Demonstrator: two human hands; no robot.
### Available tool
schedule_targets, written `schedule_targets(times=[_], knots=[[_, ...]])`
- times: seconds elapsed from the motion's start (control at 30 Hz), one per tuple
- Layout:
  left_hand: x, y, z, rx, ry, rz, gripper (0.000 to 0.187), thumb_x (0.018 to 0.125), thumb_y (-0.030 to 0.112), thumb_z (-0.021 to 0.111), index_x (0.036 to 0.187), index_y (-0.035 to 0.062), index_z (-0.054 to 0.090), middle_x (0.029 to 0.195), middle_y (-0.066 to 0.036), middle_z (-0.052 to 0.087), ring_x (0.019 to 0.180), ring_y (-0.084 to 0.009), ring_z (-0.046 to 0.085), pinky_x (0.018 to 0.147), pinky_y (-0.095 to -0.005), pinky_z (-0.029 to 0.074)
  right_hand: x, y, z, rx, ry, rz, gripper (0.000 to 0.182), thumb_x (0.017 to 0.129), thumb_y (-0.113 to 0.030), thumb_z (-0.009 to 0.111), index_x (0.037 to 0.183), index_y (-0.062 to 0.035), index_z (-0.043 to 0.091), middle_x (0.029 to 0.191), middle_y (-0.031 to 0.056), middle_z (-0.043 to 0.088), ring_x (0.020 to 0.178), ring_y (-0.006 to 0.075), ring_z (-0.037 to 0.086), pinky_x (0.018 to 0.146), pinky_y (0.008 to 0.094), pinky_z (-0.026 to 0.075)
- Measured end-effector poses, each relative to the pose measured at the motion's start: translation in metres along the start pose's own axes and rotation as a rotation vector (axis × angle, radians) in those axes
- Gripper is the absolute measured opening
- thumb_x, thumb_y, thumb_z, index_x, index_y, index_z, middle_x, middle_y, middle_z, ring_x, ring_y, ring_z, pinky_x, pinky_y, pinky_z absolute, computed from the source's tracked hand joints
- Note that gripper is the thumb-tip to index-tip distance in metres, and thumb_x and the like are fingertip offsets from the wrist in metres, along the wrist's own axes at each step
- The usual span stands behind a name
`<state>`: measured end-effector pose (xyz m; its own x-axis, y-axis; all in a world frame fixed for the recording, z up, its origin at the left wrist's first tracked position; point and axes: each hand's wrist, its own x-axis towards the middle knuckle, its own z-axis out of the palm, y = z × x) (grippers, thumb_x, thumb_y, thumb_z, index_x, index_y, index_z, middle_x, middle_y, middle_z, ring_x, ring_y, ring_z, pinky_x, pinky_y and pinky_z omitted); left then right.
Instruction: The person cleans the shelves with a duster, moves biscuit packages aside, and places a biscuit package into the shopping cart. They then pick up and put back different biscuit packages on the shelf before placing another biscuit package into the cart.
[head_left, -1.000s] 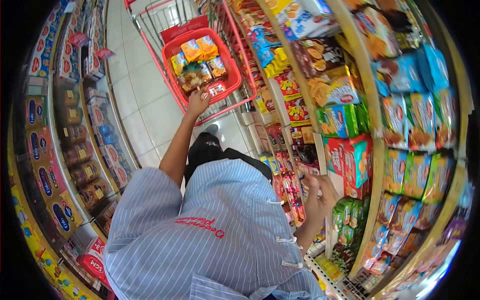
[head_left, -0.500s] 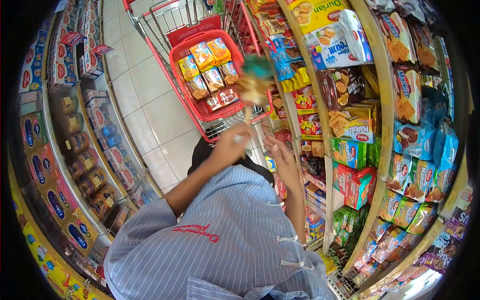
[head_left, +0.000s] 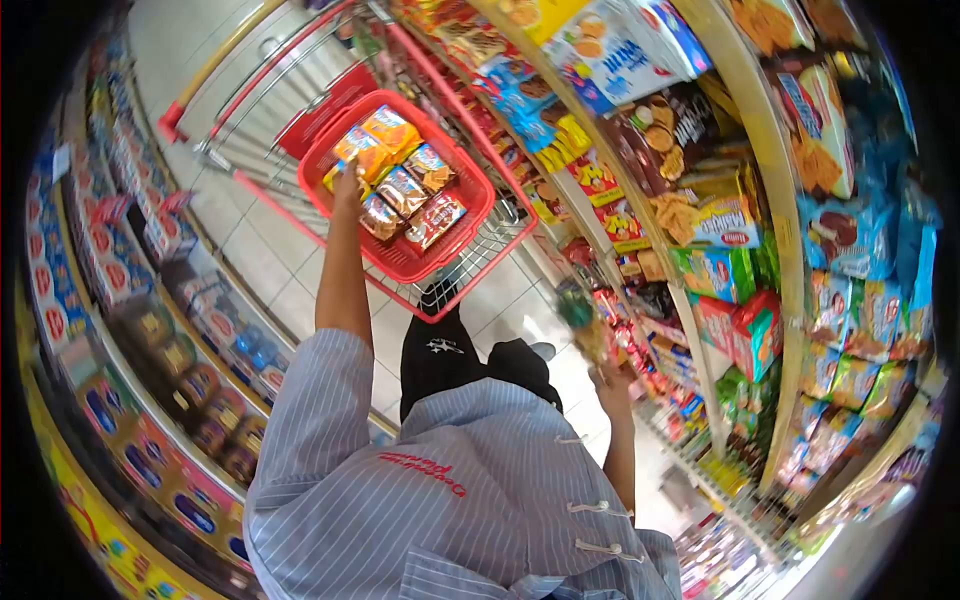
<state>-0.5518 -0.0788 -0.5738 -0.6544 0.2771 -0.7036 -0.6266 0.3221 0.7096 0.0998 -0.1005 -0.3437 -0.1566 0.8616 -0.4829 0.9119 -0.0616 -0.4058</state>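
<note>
My left hand [head_left: 347, 192] reaches down into the red basket [head_left: 478, 215], its blurred fingers at the yellow and orange packets [head_left: 388, 128] on the left side. I cannot make out whether they grip one. Beside these lie brown and white biscuit packets [head_left: 402, 190] and a dark red packet [head_left: 435, 221]. At the right, my right hand [head_left: 610, 382] is closed round the lower end of a blurred green and brown duster-like thing [head_left: 577, 312], which points up in front of the lower shelves.
The basket sits in a metal shopping cart [head_left: 490, 262] with red rails. Biscuit shelves [head_left: 715, 215] rise close on the right. Shelves of boxes and jars [head_left: 180, 360] run along the left. Tiled floor [head_left: 262, 235] shows between them.
My left hand has left the duster-like thing and moved into the basket. My right hand has taken it and moved right and down. The cart appears further left, and the view has turned.
</note>
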Motion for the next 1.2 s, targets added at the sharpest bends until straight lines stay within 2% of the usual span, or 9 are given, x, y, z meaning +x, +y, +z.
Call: schedule_targets(times=[0.1,0.37,0.47,0.57,0.67,0.73,0.83,0.93,1.2], knots=[[0.057,-0.024,0.011,0.078,-0.008,-0.179,0.068,0.076,0.049,0.077,0.122,0.0019,0.058,0.113,-0.015,0.056,0.091,-0.0278,0.057,0.073,-0.0398,0.053,-0.095,0.069,0.012,0.148,-0.215,0.690,0.049,0.088,-0.050,0.061,0.097,-0.0029,0.069,0.066,0.0095,0.060,0.055,0.0191,0.059,0.049,0.0343,0.046],[0.074,-0.072,0.020,-0.211,-0.073,0.106,0.051,0.083,0.038,0.072,0.118,0.0047,0.056,0.097,-0.012,0.068,0.078,-0.0287,0.064,0.067,-0.0425,0.053,-0.313,0.164,0.181,0.626,-0.370,1.144,0.035,0.096,-0.033,0.050,0.107,-0.0053,0.069,0.066,0.0068,0.058,0.046,0.0161,0.048,0.044,0.0314,0.041],[-0.018,-0.031,0.026,-0.091,0.126,-0.011,0.050,0.086,0.020,0.069,0.128,-0.0005,0.051,0.113,-0.014,0.061,0.095,-0.0293,0.061,0.081,-0.0412,0.053,-0.281,0.075,0.157,0.725,-0.246,1.104,0.034,0.093,-0.034,0.054,0.105,-0.0055,0.069,0.065,0.0054,0.056,0.048,0.0149,0.046,0.045,0.0308,0.040],[-0.013,-0.070,-0.002,0.893,0.023,0.654,0.054,0.080,0.041,0.075,0.108,-0.0023,0.059,0.098,-0.016,0.064,0.084,-0.0280,0.060,0.068,-0.0442,0.052,-0.267,0.066,0.178,0.829,-0.059,0.932,0.045,0.089,-0.046,0.058,0.096,-0.0030,0.070,0.066,0.0070,0.059,0.053,0.0142,0.052,0.047,0.0296,0.043],[-0.081,-0.064,0.019,-0.331,-0.244,-0.043,0.045,0.088,0.036,0.066,0.115,0.0020,0.056,0.096,-0.009,0.062,0.077,-0.0230,0.058,0.056,-0.0341,0.049,-0.234,0.022,0.153,0.634,0.199,0.775,0.048,0.089,-0.050,0.060,0.088,-0.0022,0.065,0.069,0.0079,0.061,0.059,0.0168,0.056,0.055,0.0319,0.046],[-0.182,-0.054,0.039,-0.099,-0.126,0.049,0.036,0.094,0.040,0.056,0.116,0.0117,0.058,0.102,-0.003,0.060,0.087,-0.0129,0.055,0.074,-0.0231,0.047,-0.223,-0.022,0.136,0.592,0.501,0.581,0.056,0.086,-0.053,0.064,0.089,0.0031,0.061,0.074,0.0177,0.064,0.072,0.0322,0.063,0.069,0.0403,0.049],[-0.242,-0.085,0.027,-0.159,-0.574,0.026,0.035,0.091,0.036,0.061,0.118,0.0134,0.057,0.100,-0.002,0.064,0.075,-0.0111,0.056,0.073,-0.0239,0.049,-0.223,-0.079,0.123,0.813,0.686,0.228,0.037,0.085,-0.032,0.074,0.090,0.0014,0.059,0.079,0.0139,0.065,0.080,0.0213,0.064,0.076,0.0343,0.049],[-0.385,-0.073,-0.010,-0.166,-1.101,-0.011,0.035,0.089,0.035,0.068,0.115,0.0160,0.056,0.099,0.001,0.064,0.077,-0.0093,0.058,0.069,-0.0260,0.048,-0.253,-0.126,0.123,0.883,0.677,0.178,0.043,0.083,-0.035,0.075,0.098,0.0023,0.060,0.091,0.0155,0.068,0.091,0.0234,0.065,0.085,0.0337,0.048],[-0.539,-0.130,-0.152,0.428,-1.408,0.039,0.026,0.090,0.020,0.068,0.111,0.0074,0.059,0.105,-0.004,0.065,0.092,-0.0116,0.060,0.075,-0.0284,0.050,-0.347,-0.176,0.176,1.011,0.988,0.193,0.075,0.079,-0.034,0.079,0.127,0.0072,0.040,0.118,0.0195,0.059,0.114,0.0275,0.056,0.098,0.0351,0.043]])
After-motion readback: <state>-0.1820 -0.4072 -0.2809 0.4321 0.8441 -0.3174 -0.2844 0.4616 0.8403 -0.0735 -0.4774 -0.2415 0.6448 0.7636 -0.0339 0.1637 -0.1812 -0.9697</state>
